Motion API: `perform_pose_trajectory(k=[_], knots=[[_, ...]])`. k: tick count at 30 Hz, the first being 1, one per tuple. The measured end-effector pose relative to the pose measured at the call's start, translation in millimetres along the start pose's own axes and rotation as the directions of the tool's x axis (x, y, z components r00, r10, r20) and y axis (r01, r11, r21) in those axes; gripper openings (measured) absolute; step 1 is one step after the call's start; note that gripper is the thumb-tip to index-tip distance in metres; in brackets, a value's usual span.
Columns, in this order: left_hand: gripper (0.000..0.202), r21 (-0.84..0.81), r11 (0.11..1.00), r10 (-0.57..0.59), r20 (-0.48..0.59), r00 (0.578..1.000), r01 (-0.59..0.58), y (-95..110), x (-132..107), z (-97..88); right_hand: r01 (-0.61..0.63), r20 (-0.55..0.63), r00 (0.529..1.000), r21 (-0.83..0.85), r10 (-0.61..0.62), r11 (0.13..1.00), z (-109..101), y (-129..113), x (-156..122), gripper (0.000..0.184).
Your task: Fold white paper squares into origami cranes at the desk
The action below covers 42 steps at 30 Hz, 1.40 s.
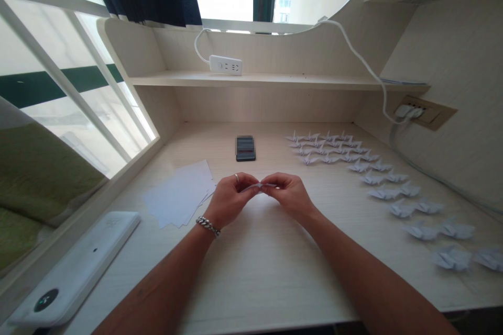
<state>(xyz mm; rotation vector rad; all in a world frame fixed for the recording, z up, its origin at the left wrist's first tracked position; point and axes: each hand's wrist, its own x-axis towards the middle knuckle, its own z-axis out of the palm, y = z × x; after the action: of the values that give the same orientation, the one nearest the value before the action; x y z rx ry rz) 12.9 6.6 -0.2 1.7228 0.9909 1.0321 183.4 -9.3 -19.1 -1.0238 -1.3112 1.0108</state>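
Both of my hands meet over the middle of the desk, pinching one small folded white paper (260, 185) between them. My left hand (231, 196), with a ring and a chain bracelet, grips the paper's left end between thumb and fingers. On the other side, my right hand (288, 193) pinches the right end. Fingertips cover much of the paper, so its exact shape is hard to make out. Loose white paper sheets (178, 193) lie fanned out just left of my left hand. Rows of folded paper cranes (330, 149) stand to the right.
A dark phone-like device (245, 148) lies beyond my hands. At the left edge rests a long white device (86, 267) with a round dark display. A power strip (226, 65) sits on the shelf (275, 81); its cable runs to a wall socket (428, 112). More cranes (451, 258) line the right side.
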Motion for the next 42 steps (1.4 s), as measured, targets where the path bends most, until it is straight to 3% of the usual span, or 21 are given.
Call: perform_pose_trajectory(k=[6,12,19,24,30,42], knots=[[0.017,0.088,0.996,-0.015,-0.009,1.000,0.016,1,0,-1.3,-0.009,0.090,0.996,-0.131,0.021,0.991,0,-1,-1,0.016],[0.016,0.102,0.995,-0.013,0.007,1.000,0.012,1,-2,-1.5,-0.050,0.140,0.988,-0.112,0.065,0.993,0,-1,-2,0.016],[0.016,-0.008,0.996,-0.088,0.058,0.994,0.088,5,-1,-1.7,-0.044,0.106,0.993,-0.086,0.053,0.995,0,-2,-3,0.014],[0.011,-0.038,0.991,-0.126,0.086,0.988,0.130,8,0,-2.3,-0.155,0.139,0.979,0.047,0.147,0.987,0,-3,-3,0.017],[0.009,-0.106,0.986,-0.123,0.052,0.991,0.128,12,0,-2.5,-0.219,0.073,0.975,0.157,0.209,0.963,3,-13,-5,0.019],[0.021,-0.284,0.921,-0.253,0.082,0.964,0.266,9,0,-2.2,-0.267,0.083,0.963,0.142,0.258,0.953,4,-16,-5,0.024]])
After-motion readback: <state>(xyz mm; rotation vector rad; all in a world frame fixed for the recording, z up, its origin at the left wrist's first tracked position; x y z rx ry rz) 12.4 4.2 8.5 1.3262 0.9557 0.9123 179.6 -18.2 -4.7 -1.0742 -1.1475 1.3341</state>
